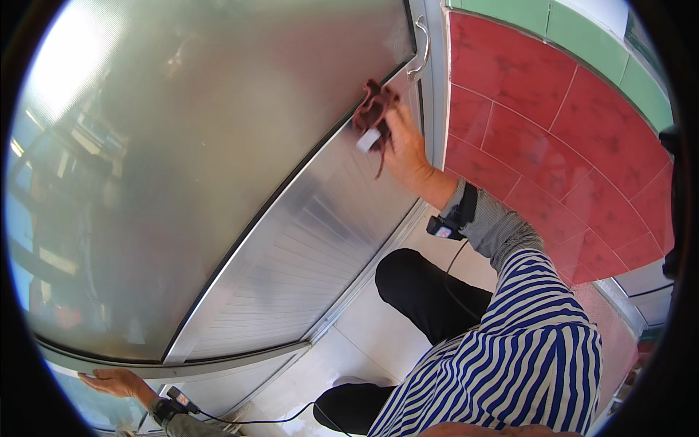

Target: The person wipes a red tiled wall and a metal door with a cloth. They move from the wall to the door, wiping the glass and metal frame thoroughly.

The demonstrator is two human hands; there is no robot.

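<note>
A bunched reddish-brown cloth (375,109) with a white tag is in my right hand (408,146). The hand presses it to the aluminium rail of the door (327,164), just below the frosted glass pane (229,125). Slight blur shows at the cloth. Close above my right hand is the curved metal door handle (423,49). At the lower left, my left hand (117,383) rests with extended fingers against the edge of the door frame (180,372). Ribbed metal panelling (295,262) fills the door's lower part.
Red wall tiles (524,104) with a green tile border (590,38) stand right of the door. Pale floor tiles (355,349) lie below my bent knees. Black cables (262,421) run from the devices strapped to my wrists.
</note>
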